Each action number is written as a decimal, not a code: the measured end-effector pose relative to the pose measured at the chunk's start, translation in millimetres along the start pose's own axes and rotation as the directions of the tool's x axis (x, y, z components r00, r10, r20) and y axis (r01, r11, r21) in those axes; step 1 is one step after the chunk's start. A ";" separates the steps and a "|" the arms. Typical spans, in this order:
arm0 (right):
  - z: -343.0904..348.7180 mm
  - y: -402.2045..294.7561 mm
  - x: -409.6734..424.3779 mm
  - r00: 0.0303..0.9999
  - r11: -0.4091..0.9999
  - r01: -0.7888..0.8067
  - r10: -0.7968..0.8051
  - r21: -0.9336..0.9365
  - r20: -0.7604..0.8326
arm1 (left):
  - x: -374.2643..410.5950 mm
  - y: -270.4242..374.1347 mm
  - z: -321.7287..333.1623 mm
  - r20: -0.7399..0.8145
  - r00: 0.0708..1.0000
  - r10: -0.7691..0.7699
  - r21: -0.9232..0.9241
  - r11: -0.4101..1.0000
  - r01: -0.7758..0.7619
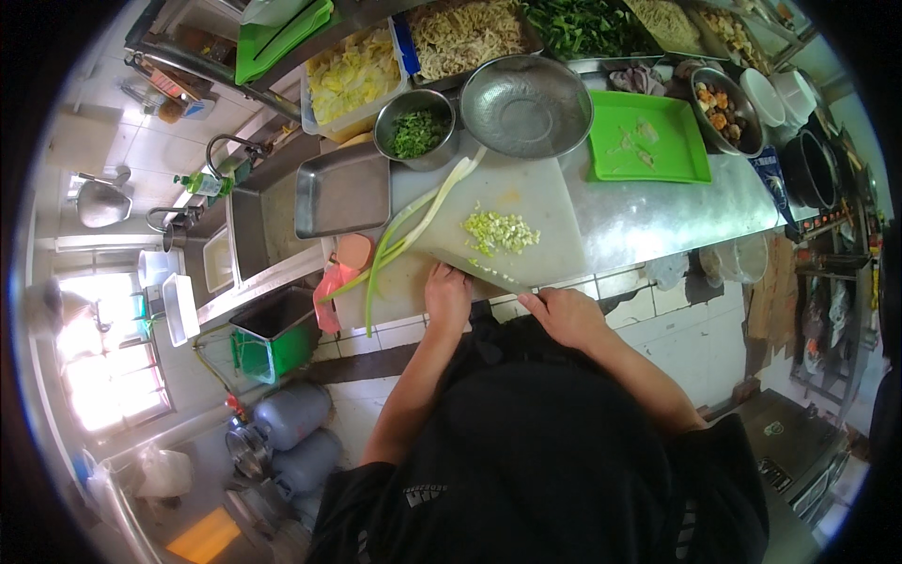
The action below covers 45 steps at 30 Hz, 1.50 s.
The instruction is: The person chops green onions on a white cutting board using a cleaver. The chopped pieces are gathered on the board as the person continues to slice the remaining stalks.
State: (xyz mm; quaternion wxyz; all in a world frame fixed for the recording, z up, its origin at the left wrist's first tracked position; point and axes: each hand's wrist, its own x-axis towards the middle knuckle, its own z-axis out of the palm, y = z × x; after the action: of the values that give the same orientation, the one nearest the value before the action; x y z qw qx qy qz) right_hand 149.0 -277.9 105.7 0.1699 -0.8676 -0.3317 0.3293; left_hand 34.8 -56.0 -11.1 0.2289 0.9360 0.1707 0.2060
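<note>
My right hand (569,314) is closed around the handle end of a kitchen knife (486,274), whose blade points left along the near edge of a white cutting board (554,211). At the blade's far end, my left hand (449,292) has its fingers curled at the board's edge; whether they touch the blade is unclear. Bits of green cling to the blade. A pile of chopped scallion (502,231) lies mid-board. Long whole scallions (437,196) stretch across the board's left part, their green ends hanging over the near edge.
Behind the board stand a steel pot of chopped greens (416,134), a perforated steel bowl (527,106) and a green tray (652,169). An empty steel tray (343,192) lies left, beside the sink (275,225). Containers of cut vegetables (356,77) line the back. Gas cylinders (292,416) stand lower left.
</note>
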 end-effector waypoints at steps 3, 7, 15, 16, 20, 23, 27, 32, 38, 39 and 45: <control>1.3 0.5 0.2 1.000 1.000 0.004 -0.003 -0.012 0.009 | -1.5 0.2 0.1 0.006 1.000 0.000 -0.006 1.000 0.000; 5.2 -7.5 1.0 1.000 0.999 -0.017 0.017 -0.035 0.017 | -2.0 4.9 -4.3 -0.003 0.999 0.047 0.013 0.999 -0.047; 29.8 -1.2 24.8 0.998 0.992 0.016 -0.009 0.122 -0.063 | -7.3 13.1 -2.6 0.020 1.000 -0.009 0.022 1.000 0.009; 28.2 1.8 24.3 0.997 0.991 0.015 -0.006 0.133 -0.073 | -7.5 10.3 -0.8 0.015 0.999 -0.035 -0.015 0.999 0.035; 12.7 -1.2 13.2 0.999 0.994 0.001 0.004 0.112 -0.047 | 2.2 10.2 -2.7 0.012 0.999 -0.032 -0.018 0.999 0.032; 0.2 -6.0 5.4 1.000 0.998 -0.030 0.029 0.057 0.008 | 5.5 10.1 0.9 -0.067 0.998 0.016 -0.038 0.999 -0.019; 4.0 2.0 8.9 1.000 1.000 0.012 -0.012 0.005 0.015 | 2.5 11.6 1.8 -0.052 0.998 -0.021 -0.025 0.999 0.020; 20.2 -1.4 24.2 1.000 0.995 -0.002 0.004 0.095 -0.018 | 1.8 9.6 4.3 -0.065 0.997 -0.041 -0.046 0.998 0.038; 30.4 -0.6 29.2 0.994 0.976 0.027 -0.004 0.215 -0.109 | 5.8 10.8 -2.1 -0.022 0.992 -0.122 -0.055 0.991 0.120; 25.4 -0.2 23.5 0.993 0.967 0.037 -0.008 0.252 -0.115 | 4.7 10.0 -2.3 -0.009 0.990 -0.139 -0.061 0.988 0.138; 12.9 2.8 18.1 0.998 0.998 -0.019 0.015 0.064 0.055 | 3.4 1.4 -0.9 0.026 0.991 -0.135 -0.080 0.987 0.137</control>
State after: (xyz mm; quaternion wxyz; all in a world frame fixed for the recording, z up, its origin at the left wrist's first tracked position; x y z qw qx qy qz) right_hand 151.6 -266.5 86.6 0.1858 -0.8551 -0.3179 0.3649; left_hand 37.6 -55.5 -8.6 0.2821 0.9141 0.2231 0.1872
